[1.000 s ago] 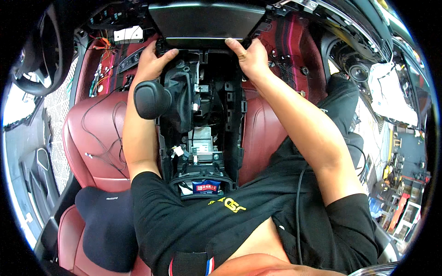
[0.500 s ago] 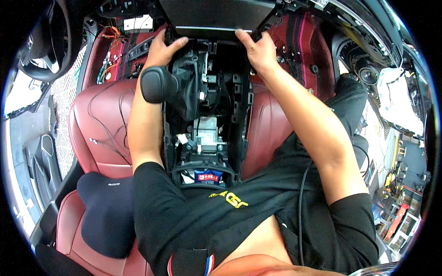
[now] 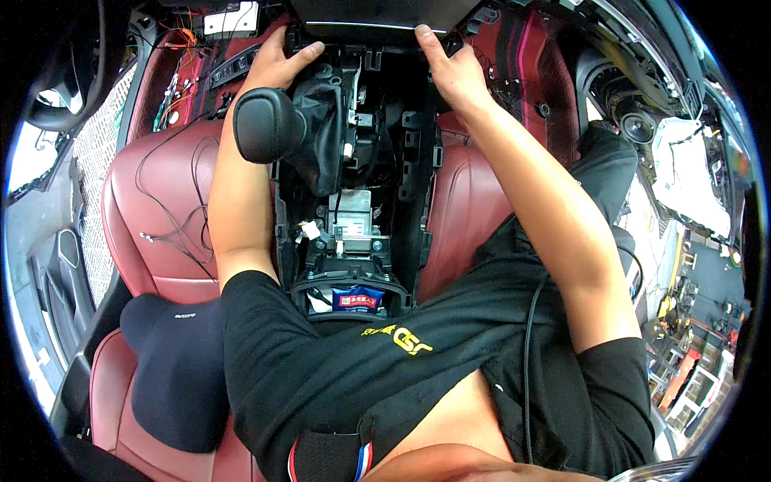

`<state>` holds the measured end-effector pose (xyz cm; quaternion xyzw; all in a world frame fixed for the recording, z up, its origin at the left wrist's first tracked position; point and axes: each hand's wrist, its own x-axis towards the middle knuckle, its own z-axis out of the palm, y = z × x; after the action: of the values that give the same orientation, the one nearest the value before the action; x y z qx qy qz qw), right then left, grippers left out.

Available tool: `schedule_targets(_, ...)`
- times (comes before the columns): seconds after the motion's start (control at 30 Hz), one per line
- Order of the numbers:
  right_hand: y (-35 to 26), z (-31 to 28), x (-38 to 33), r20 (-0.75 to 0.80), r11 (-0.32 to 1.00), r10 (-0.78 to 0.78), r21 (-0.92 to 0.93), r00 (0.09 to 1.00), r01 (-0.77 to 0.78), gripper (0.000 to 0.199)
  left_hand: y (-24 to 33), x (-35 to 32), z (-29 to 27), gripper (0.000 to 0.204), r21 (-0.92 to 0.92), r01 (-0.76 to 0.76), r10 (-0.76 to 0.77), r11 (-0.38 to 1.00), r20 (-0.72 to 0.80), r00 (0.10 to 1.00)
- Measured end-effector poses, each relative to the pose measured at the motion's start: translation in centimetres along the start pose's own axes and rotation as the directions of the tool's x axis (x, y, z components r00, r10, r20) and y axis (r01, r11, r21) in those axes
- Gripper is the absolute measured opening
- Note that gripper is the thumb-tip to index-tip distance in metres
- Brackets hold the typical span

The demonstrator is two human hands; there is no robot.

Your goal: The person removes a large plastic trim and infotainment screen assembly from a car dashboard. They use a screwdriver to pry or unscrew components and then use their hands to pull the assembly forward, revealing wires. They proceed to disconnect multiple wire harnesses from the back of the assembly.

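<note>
nearest, in the rear end of the open centre console (image 3: 416, 173), a blue and red packet (image 3: 358, 300) lies in a well; ahead of it sits a metal bracket (image 3: 349, 221), and by the left edge a black gear knob (image 3: 267, 125) leans over the left forearm.

farther on, the hands flank the console's front corners. the left hand (image 3: 287, 60) has its thumb stretched inward, apart from the fingers. the right hand (image 3: 458, 76) has its thumb raised, the tip against the near edge of the black panel (image 3: 385, 11); the rest of its fingers drop out of sight. i cannot tell whether either hand pinches the panel or the frame below it.

the panel is at the console's front end, its near edge between the hands, a silver strip (image 3: 377, 26) along that edge. what shows of it is longest side to side, dipping slightly rightward, the edge facing the person (its far end is cut off). it looks stiff, moderately heavy, smooth enough to slip and easily scratched; the near corners, gripped from both sides, seem the best hold.
</note>
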<state>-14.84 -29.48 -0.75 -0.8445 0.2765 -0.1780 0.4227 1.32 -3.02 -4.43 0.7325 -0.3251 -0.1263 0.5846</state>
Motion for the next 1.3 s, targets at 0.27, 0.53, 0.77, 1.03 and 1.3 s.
schedule_targets(0.27,-1.0,-0.3,-0.9,0.018,0.995,-0.047,-0.085,0.999,0.048,0.099,-2.8,0.8,-0.6,0.066,0.016,-0.074,0.074,0.997,-0.067,0.995)
schedule_targets(0.53,-0.5,-0.1,0.7,0.097,0.999,-0.035,-0.017,0.995,0.037,0.100,-4.1,1.3,-1.1,0.069,0.036,-0.114,0.115,0.993,-0.041,0.992)
schedule_targets(0.77,-0.7,-0.8,-0.5,0.041,0.927,-0.374,0.020,0.927,0.373,0.071,2.1,0.0,0.7,0.062,-0.258,-0.043,0.015,0.965,-0.111,0.994)
schedule_targets(1.03,-1.7,-0.2,-0.5,0.133,0.957,-0.037,-0.281,0.990,0.073,0.097,-2.2,0.7,-0.8,0.069,0.174,-0.057,0.083,0.983,-0.142,0.986)
schedule_targets(1.3,-1.3,-0.7,-0.2,0.042,0.952,-0.122,-0.277,0.992,0.129,0.093,-0.6,-0.4,-0.4,0.068,0.317,0.055,0.022,0.947,-0.234,0.972)
